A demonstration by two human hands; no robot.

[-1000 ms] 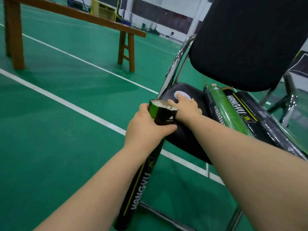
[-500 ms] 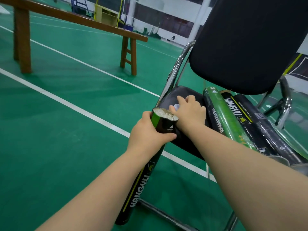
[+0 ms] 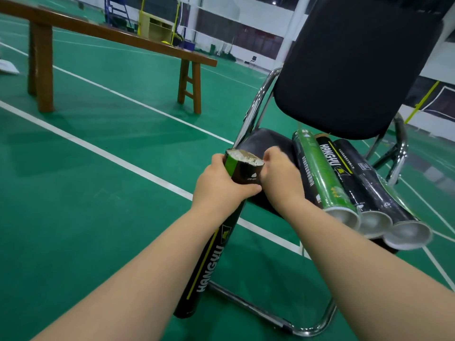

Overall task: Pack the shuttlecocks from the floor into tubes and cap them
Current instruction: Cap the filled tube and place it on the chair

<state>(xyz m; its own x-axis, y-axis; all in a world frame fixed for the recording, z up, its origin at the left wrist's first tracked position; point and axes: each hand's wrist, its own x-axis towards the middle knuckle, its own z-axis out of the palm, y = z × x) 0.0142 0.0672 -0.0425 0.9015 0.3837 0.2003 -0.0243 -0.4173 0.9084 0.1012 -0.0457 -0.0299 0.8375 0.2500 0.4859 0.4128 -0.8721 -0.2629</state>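
Item: black HANGYU tube [image 3: 211, 254] — long axis steeply tilted, open mouth up and away, base low toward the floor beside the chair frame. White feathers [image 3: 246, 158] show at the uncapped rim. Left hand [image 3: 219, 188] wrapped tight around the upper end. Right hand [image 3: 278, 178] curled closed just beside the rim, touching the tube's side; what it holds cannot be told. Chair [image 3: 349, 70]: three capped tubes [image 3: 344, 183] lie side by side on the seat, caps toward the viewer. Green floor [image 3: 98, 193] open to the left — wooden bench [image 3: 118, 38] well apart
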